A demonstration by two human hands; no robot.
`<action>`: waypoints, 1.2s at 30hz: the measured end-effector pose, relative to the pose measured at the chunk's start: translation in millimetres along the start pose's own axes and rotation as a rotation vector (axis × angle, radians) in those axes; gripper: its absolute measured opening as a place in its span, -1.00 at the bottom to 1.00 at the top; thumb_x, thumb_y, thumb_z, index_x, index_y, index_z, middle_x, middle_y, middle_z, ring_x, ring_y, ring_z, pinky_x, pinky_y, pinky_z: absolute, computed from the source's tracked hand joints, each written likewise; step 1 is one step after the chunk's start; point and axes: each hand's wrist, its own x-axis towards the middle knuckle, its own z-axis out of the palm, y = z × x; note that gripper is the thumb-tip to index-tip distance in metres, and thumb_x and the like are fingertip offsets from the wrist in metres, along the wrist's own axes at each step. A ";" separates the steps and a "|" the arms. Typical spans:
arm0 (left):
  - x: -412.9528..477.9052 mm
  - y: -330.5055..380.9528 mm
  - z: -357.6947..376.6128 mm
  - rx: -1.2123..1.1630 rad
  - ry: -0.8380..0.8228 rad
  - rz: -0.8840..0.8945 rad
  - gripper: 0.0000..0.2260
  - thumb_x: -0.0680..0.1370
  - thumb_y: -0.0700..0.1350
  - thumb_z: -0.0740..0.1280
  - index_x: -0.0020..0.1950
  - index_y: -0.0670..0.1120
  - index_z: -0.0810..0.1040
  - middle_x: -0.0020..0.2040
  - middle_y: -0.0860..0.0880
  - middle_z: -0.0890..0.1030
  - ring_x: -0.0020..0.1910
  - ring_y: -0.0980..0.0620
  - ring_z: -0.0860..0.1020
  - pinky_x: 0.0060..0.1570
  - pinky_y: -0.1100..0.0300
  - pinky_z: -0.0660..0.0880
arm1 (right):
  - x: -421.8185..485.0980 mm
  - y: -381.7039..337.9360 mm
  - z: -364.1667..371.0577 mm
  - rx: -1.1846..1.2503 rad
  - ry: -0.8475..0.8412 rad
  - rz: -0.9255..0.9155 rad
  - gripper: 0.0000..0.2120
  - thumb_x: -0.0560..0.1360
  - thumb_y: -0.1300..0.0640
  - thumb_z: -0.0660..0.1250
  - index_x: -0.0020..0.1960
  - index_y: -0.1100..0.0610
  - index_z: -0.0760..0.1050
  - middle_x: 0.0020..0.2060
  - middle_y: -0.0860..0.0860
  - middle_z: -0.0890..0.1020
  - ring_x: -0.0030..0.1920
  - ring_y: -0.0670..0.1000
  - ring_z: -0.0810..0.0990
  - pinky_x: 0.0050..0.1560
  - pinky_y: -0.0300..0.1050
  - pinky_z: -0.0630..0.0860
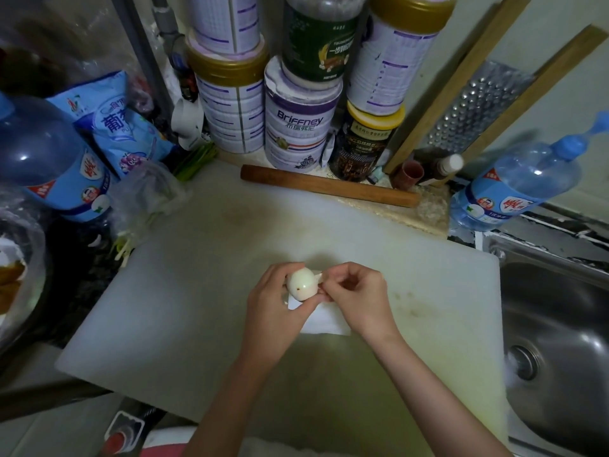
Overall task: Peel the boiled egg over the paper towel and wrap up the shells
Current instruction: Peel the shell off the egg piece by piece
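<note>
Just one cam here: wide-angle, worn on the person's head, looking forward and steeply down at the white cutting board [184, 308] from close above, with the sink [560, 324] at the right edge.

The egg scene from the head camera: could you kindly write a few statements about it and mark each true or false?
1. The left hand holds the egg over the paper towel. True.
2. The right hand lies flat on the cutting board. False: it pinches a shell piece at the egg.
3. The rolling pin lies in the sink. False: it lies behind the board, before the tins.
4. The sink is right of the board. True.
</note>
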 end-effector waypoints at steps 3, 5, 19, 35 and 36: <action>0.3 -1.2 1.0 -0.067 -0.019 -0.042 -0.63 0.28 -0.03 0.56 0.02 0.07 0.54 -0.03 0.17 0.59 -0.02 0.17 0.57 -0.09 0.28 0.54 | 1.8 2.2 -1.8 0.104 -0.008 0.061 -0.85 0.37 0.34 0.33 -0.30 0.15 0.57 -0.40 0.07 0.65 -0.32 0.05 0.63 -0.16 -0.10 0.60; -0.6 -2.2 1.7 -0.118 -0.029 -0.085 -0.62 0.28 -0.08 0.57 0.02 0.09 0.55 -0.03 0.15 0.61 -0.02 0.19 0.58 -0.08 0.34 0.52 | 2.5 4.1 -3.0 0.169 -0.009 0.089 -0.83 0.40 0.37 0.31 -0.29 0.17 0.57 -0.45 0.02 0.65 -0.38 -0.03 0.62 -0.24 -0.22 0.58; -2.8 -11.3 1.2 -0.116 -0.023 -0.134 -0.52 0.20 -0.12 0.61 -0.02 0.15 0.47 -0.05 0.15 0.59 -0.05 0.32 0.54 -0.14 0.52 0.42 | -1.6 13.3 2.0 -0.152 0.060 -0.098 -0.93 0.37 0.22 0.44 -0.29 0.12 0.63 -0.47 -0.13 0.59 -0.43 -0.20 0.50 -0.33 -0.42 0.39; -2.1 0.6 0.2 0.238 -0.022 0.111 -0.66 0.31 -0.14 0.53 0.03 -0.10 0.56 -0.01 0.00 0.53 -0.15 0.12 0.51 -0.18 0.40 0.34 | -16.7 -0.3 7.5 -0.352 0.022 -0.305 -0.86 0.47 0.14 0.35 -0.20 0.12 0.65 -0.34 -0.01 0.69 -0.30 -0.03 0.62 -0.17 -0.12 0.53; -2.2 0.3 0.3 0.242 -0.021 0.115 -0.67 0.30 -0.15 0.53 0.02 -0.09 0.55 -0.02 0.00 0.53 -0.15 0.12 0.49 -0.19 0.42 0.33 | -17.8 -0.5 7.8 -0.368 0.023 -0.331 -0.86 0.47 0.16 0.33 -0.20 0.14 0.64 -0.34 0.01 0.68 -0.29 0.01 0.62 -0.16 -0.06 0.54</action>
